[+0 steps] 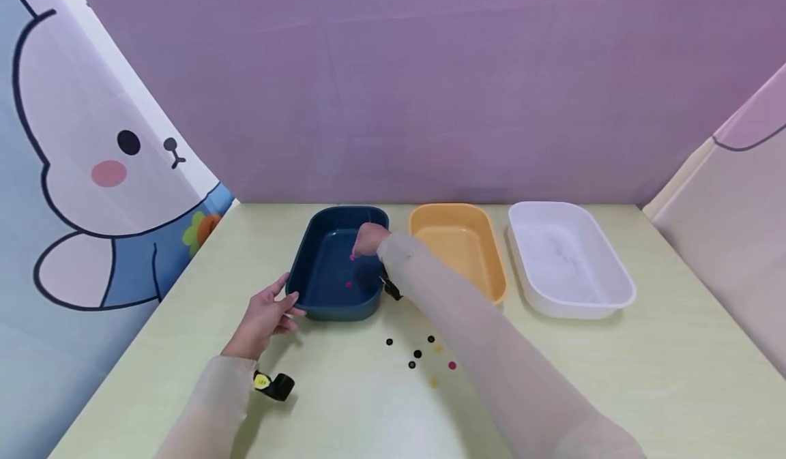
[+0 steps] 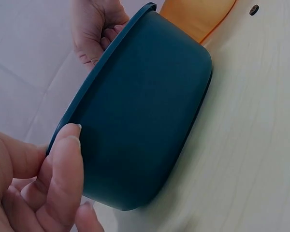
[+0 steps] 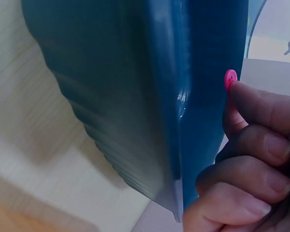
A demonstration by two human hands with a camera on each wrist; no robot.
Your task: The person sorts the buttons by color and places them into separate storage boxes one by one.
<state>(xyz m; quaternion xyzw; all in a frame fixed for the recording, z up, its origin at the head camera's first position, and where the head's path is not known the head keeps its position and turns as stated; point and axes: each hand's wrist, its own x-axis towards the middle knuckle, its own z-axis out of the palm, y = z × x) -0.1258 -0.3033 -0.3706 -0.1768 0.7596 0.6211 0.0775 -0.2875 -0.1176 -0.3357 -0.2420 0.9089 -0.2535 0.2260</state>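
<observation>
A pink button [image 3: 230, 79] is pinched between the thumb and forefinger of my right hand [image 1: 370, 239], which is over the dark blue tray [image 1: 341, 314]. The other right fingers are curled in. Inside the tray, a second pink button [image 1: 348, 284] lies on the bottom. My left hand [image 1: 263, 319] grips the tray's near left corner; in the left wrist view its thumb and fingers [image 2: 67, 169] pinch the rim. On the table in front of the trays are several black buttons [image 1: 417, 354], yellow buttons [image 1: 433, 382] and one pink button [image 1: 452, 365].
A yellow-orange tray [image 1: 500, 278] stands right of the blue one, partly hidden by my right sleeve [image 1: 473, 329]. Farther right is a white tray [image 1: 623, 295]. Behind the pale table [image 1: 675, 377] hangs a purple cloth [image 1: 460, 91]; a printed cartoon sheet [image 1: 80, 172] is at left.
</observation>
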